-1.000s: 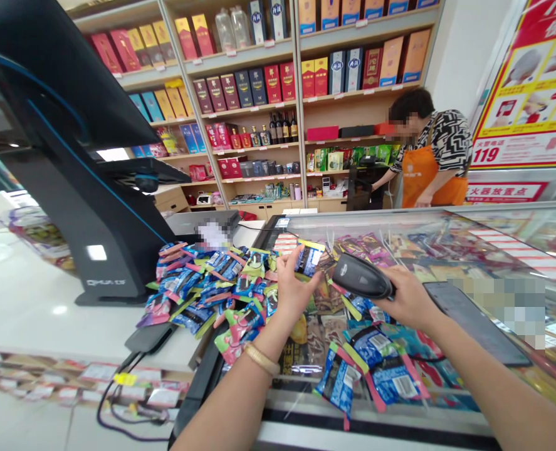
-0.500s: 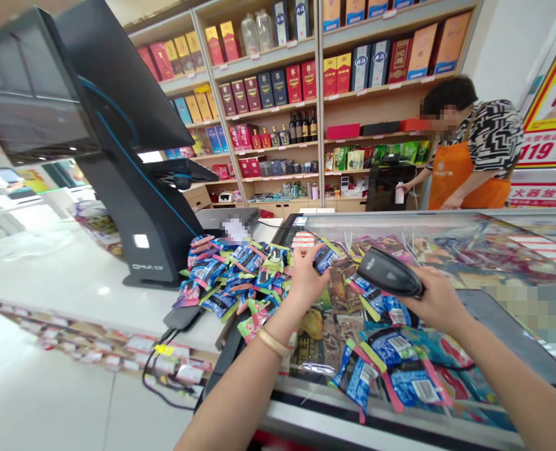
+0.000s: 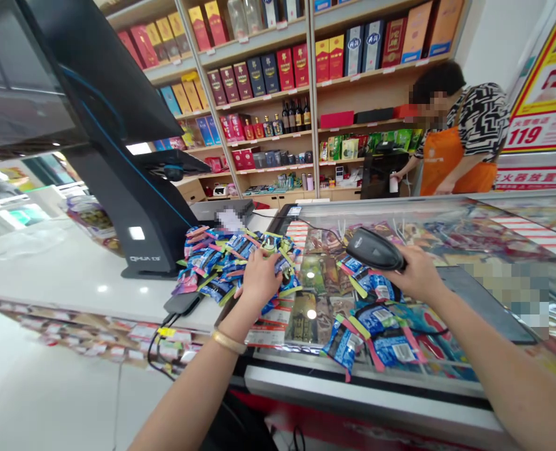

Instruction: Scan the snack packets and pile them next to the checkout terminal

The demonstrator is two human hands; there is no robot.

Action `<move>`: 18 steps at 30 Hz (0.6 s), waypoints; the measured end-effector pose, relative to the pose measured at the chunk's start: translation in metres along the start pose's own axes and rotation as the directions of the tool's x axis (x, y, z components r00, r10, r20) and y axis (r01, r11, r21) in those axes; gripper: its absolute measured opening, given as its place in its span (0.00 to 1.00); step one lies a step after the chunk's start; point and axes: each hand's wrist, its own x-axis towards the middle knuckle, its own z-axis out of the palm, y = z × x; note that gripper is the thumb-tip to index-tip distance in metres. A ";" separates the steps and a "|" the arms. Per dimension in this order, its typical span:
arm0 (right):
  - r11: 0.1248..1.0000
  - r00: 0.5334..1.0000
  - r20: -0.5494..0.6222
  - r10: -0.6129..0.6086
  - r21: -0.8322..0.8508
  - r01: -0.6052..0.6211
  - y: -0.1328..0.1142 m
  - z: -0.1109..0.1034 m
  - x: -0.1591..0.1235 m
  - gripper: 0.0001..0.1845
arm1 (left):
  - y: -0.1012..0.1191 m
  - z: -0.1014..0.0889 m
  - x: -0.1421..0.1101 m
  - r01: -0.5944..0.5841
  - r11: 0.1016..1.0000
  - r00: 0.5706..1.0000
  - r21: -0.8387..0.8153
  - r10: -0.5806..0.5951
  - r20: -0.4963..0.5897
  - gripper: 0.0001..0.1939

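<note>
My left hand (image 3: 261, 275), with a gold-coloured bracelet (image 3: 229, 342) at the wrist, rests against the pile of small blue snack packets (image 3: 212, 260). Its visible fingers are apart, touching the pile's right side; what lies under the palm is hidden. In my right hand (image 3: 419, 272) is a black handheld barcode scanner (image 3: 374, 248), held above the glass-topped counter (image 3: 325, 216). Below the scanner lie several loose blue packets, one (image 3: 346, 344) near the counter's front edge and another (image 3: 395, 344) beside it with its barcode facing up.
A black checkout terminal (image 3: 150, 219) stands left of the pile on the white counter (image 3: 71, 275). A small dark box with cables (image 3: 182, 303) sits at its edge. Behind, a person in an orange apron (image 3: 442, 160) stands by shelves (image 3: 268, 100) of boxes and bottles.
My left hand has moved left from over the glass onto the pile, and the packets at the pile's right side have shifted left. The scanner stays in my right hand.
</note>
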 end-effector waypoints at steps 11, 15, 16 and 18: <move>1.000 1.000 -0.006 0.017 0.000 -0.017 0.000 -0.001 0.003 0.18 | 0.076 -0.025 -0.056 -0.199 0.899 0.862 -0.391 0.350 0.366 0.27; 1.000 1.000 -0.018 0.024 -0.001 -0.024 0.000 -0.001 0.003 0.18 | 0.103 -0.024 -0.080 -0.136 0.949 0.749 -0.284 0.286 0.598 0.37; 1.000 0.999 -0.020 0.025 -0.002 -0.025 0.001 -0.001 0.003 0.18 | 0.107 -0.024 -0.082 -0.115 0.960 0.737 -0.253 0.254 0.627 0.38; 1.000 0.999 -0.025 0.024 -0.003 -0.024 0.000 -0.001 0.004 0.18 | 0.110 -0.024 -0.084 -0.083 0.968 0.723 -0.238 0.223 0.653 0.41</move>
